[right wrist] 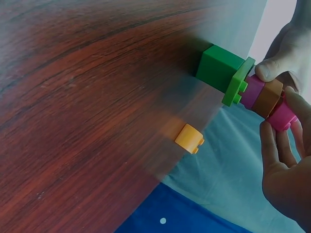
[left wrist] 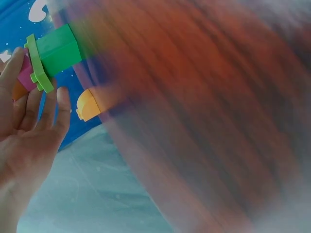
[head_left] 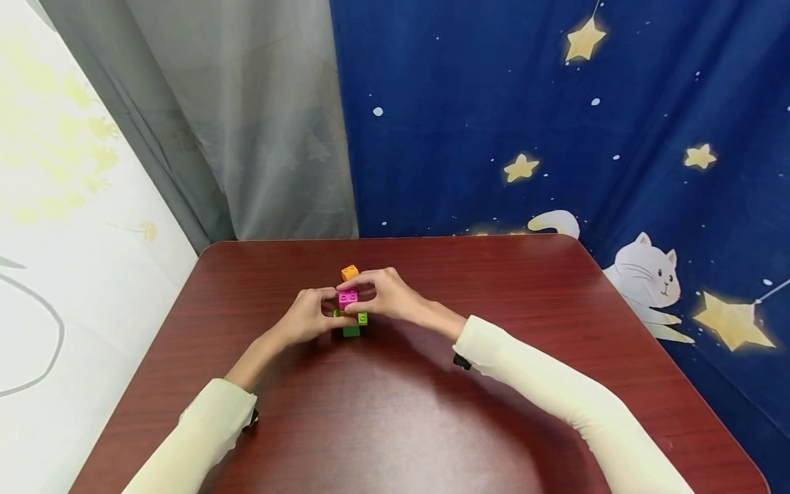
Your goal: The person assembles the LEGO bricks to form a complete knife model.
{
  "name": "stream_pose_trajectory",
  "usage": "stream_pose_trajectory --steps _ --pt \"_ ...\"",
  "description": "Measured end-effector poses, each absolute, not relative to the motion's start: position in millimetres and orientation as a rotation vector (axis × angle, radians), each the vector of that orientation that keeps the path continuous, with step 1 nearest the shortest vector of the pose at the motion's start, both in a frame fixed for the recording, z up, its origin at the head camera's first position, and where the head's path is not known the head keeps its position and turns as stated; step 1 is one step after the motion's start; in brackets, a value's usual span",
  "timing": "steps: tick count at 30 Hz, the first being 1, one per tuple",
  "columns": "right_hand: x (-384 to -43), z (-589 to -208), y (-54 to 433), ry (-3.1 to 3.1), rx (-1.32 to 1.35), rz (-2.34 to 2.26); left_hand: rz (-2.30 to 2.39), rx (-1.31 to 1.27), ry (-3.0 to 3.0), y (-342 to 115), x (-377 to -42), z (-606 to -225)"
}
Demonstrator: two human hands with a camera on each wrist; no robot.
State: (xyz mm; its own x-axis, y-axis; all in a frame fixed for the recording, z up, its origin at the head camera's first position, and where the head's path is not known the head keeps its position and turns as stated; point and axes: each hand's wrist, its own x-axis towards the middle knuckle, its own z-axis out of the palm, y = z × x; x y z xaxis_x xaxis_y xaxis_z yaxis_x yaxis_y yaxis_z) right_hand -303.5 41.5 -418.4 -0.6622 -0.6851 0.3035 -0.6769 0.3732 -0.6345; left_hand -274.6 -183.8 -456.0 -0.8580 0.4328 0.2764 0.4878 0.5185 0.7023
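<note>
A small tower of toy building bricks stands on the table in front of me. At its base is a green brick [right wrist: 218, 68], topped by a wider light green plate [right wrist: 236, 86] with bare studs at both ends. Above come a purple brick [right wrist: 252, 91], an orange-brown brick [right wrist: 267, 98] and a pink brick [right wrist: 283, 117]. My right hand [head_left: 393, 296] pinches the pink brick at the top, which tilts slightly against the brown one. With thumb and fingers on either side, my left hand [head_left: 307, 318] holds the tower around the purple and brown bricks.
A loose yellow-orange brick [right wrist: 188, 138] with a rounded side lies just behind the tower. The dark red wooden table [head_left: 494, 288] ends at a far edge not far beyond it. Grey and blue curtains [head_left: 444, 137] hang behind.
</note>
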Motion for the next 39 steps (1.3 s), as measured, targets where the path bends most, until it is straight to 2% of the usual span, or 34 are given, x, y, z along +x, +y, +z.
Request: stream_pose_trajectory --steps 16,23,32,39 --pt "-300.9 -423.1 33.3 2.562 -1.326 -1.230 -1.283 -0.821 -2.696 -192.1 -272.0 -455.7" --pt "-299.9 -422.4 32.4 2.529 -1.266 -1.310 -1.276 -0.821 -2.731 -191.3 -271.2 -451.6" --pt "-300.6 -422.1 27.5 2.552 -1.255 -1.294 -1.337 -0.675 -2.763 -204.1 -258.2 -432.2" --pt "-300.5 -416.8 31.4 2.529 -1.256 -1.326 -1.270 -0.764 -2.632 -200.4 -258.0 -428.0"
